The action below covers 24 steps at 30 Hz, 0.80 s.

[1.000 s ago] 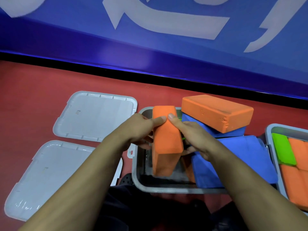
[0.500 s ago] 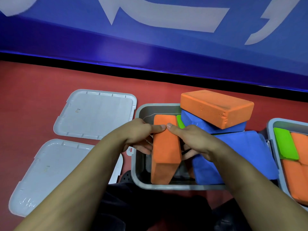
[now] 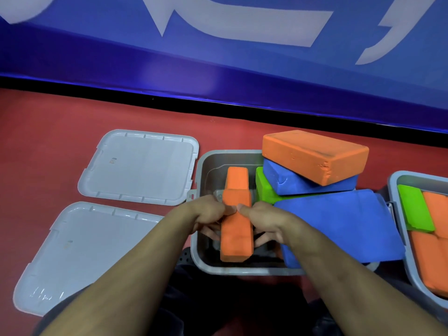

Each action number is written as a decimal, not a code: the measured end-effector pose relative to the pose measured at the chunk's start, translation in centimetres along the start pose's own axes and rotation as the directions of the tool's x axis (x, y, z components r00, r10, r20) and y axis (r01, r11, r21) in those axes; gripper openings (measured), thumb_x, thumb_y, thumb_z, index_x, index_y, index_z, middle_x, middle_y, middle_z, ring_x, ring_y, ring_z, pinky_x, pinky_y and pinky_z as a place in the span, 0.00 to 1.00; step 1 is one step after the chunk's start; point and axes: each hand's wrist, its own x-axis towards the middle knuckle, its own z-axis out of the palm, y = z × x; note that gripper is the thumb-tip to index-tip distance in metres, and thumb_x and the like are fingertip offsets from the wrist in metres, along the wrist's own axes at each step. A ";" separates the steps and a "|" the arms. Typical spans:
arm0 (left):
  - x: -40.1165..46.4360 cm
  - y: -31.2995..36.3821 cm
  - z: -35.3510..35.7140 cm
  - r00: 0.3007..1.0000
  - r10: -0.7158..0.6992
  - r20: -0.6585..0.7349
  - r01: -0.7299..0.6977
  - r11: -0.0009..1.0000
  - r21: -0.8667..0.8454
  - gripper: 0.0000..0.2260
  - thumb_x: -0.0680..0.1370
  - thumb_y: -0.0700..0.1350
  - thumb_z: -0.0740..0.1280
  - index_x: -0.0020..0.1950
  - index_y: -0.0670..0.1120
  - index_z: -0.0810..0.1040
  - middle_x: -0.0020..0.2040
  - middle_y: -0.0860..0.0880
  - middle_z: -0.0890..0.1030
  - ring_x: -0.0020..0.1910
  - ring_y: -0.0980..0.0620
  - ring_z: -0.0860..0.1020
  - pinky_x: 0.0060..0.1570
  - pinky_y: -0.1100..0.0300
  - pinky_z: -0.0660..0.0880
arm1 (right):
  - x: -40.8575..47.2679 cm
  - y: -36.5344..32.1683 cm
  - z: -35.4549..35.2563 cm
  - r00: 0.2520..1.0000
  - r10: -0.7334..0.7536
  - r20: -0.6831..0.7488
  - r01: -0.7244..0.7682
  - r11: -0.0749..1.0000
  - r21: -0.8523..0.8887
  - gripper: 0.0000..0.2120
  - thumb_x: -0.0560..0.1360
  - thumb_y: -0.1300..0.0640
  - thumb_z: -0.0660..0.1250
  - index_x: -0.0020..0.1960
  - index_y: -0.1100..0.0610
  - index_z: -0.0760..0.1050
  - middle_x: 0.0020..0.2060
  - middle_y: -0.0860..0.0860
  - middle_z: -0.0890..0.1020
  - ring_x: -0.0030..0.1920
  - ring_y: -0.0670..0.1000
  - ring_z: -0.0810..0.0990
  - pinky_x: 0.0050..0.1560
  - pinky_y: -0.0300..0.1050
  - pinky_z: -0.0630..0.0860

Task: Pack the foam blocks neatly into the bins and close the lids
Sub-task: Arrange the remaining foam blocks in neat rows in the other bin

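An orange foam block (image 3: pixel 236 187) stands on its long edge inside the left part of a grey bin (image 3: pixel 201 173). My left hand (image 3: pixel 208 214) grips its left side and my right hand (image 3: pixel 264 217) its right side, thumbs meeting on top. To the right, a green block (image 3: pixel 263 187) sits in the bin under a blue block (image 3: pixel 291 183) topped by another orange block (image 3: pixel 312 154). A large blue block (image 3: pixel 344 224) leans over the bin's right rim.
Two grey lids lie open on the red floor at the left, the far lid (image 3: pixel 140 166) and the near lid (image 3: pixel 80 253). A second grey bin (image 3: pixel 397 185) at the right edge holds green and orange blocks. A blue wall runs along the back.
Both hands have lowered the orange block from above the bin down into it, so it now sits deeper and straighter along the bin's left side.
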 end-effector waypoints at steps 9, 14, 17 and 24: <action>4.7 -4.5 2.3 0.997 -0.020 -0.079 0.018 1.000 -0.017 0.18 0.83 0.53 0.65 0.62 0.39 0.79 0.57 0.40 0.84 0.55 0.41 0.84 0.53 0.42 0.83 | 6.2 4.4 3.6 0.988 0.084 -0.129 -0.063 0.986 0.153 0.19 0.84 0.45 0.56 0.64 0.57 0.75 0.56 0.57 0.84 0.55 0.58 0.84 0.57 0.65 0.80; 7.1 -6.5 3.1 0.988 -0.007 -0.152 0.014 0.999 0.048 0.20 0.83 0.55 0.65 0.60 0.37 0.79 0.51 0.40 0.83 0.49 0.39 0.83 0.52 0.40 0.83 | 7.8 5.7 4.2 0.987 0.082 -0.136 -0.055 0.980 0.194 0.14 0.84 0.46 0.57 0.63 0.52 0.73 0.56 0.56 0.83 0.52 0.57 0.85 0.54 0.60 0.82; 8.6 -6.9 3.4 0.989 -0.063 -0.133 0.061 0.998 -0.019 0.19 0.83 0.53 0.66 0.66 0.39 0.78 0.57 0.39 0.83 0.55 0.38 0.83 0.53 0.41 0.83 | 9.5 6.8 4.1 0.985 0.101 -0.142 -0.075 0.981 0.180 0.13 0.83 0.43 0.58 0.61 0.50 0.73 0.56 0.55 0.83 0.53 0.56 0.84 0.55 0.63 0.81; 12.6 -8.4 4.8 0.973 -0.024 -0.230 0.042 0.997 0.072 0.17 0.83 0.52 0.65 0.62 0.39 0.80 0.57 0.38 0.83 0.56 0.38 0.82 0.53 0.46 0.81 | 13.2 8.5 4.5 0.966 0.086 -0.243 -0.055 0.990 0.133 0.19 0.83 0.45 0.59 0.64 0.57 0.76 0.58 0.57 0.82 0.58 0.58 0.82 0.62 0.57 0.78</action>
